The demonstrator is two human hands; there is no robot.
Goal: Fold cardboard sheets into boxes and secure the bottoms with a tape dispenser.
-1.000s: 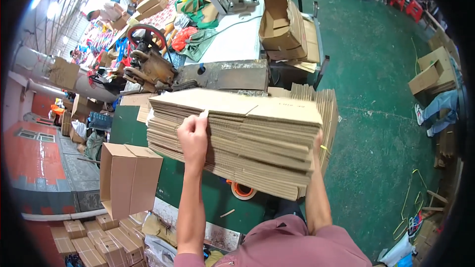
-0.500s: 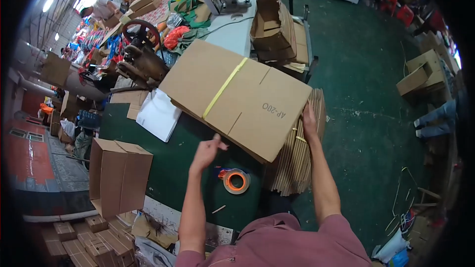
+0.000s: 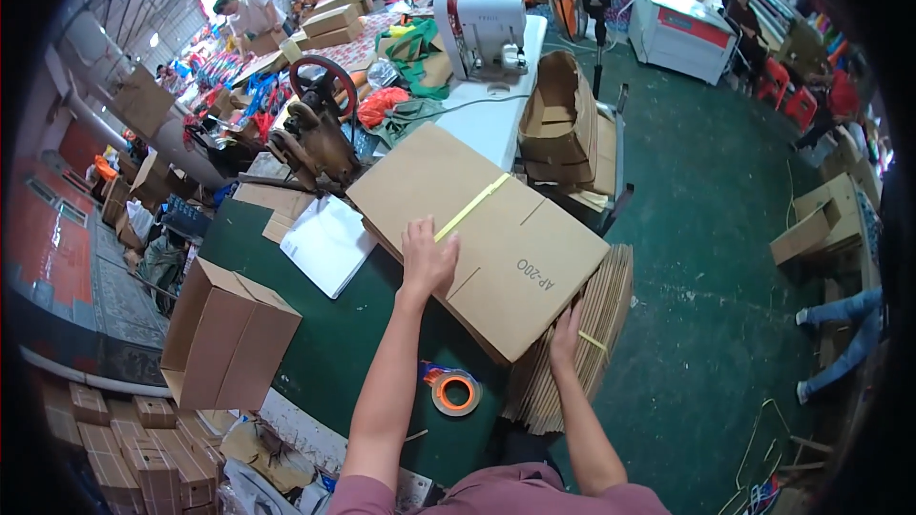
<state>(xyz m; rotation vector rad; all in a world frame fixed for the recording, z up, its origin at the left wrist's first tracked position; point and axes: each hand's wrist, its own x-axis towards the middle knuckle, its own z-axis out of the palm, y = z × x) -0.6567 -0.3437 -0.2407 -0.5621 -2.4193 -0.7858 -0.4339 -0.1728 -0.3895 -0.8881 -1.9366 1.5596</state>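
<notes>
- The left hand (image 3: 428, 256) lies palm-down with fingers spread on top of a bundle of flattened brown corrugated cardboard boxes (image 3: 477, 234), pressing on the near-left part of its top sheet without gripping anything.
- That bundle, bound by a thin yellow plastic strap (image 3: 472, 207) running across its top, lies flat on the dark green work table (image 3: 334, 334), its right corner jutting past the table's edge.
- The right hand (image 3: 565, 334) reaches under the bundle's near-right edge; its fingers curl against the cardboard there (whether they truly clasp it cannot be told, as the edge hides the fingertips).
- Just below and right of that hand, a second stack of flattened brown cardboard (image 3: 582, 343) stands on edge against the table side, touching the hand.
- An orange-cored roll of clear packing tape (image 3: 455, 393) lies on the table between the two forearms, near the front edge.
- An assembled open brown cardboard box (image 3: 227, 343) lies on its side at the table's left end, well apart from the hands.
- A white flat sheet (image 3: 329, 243) lies on the table just left of the bundle.
</notes>
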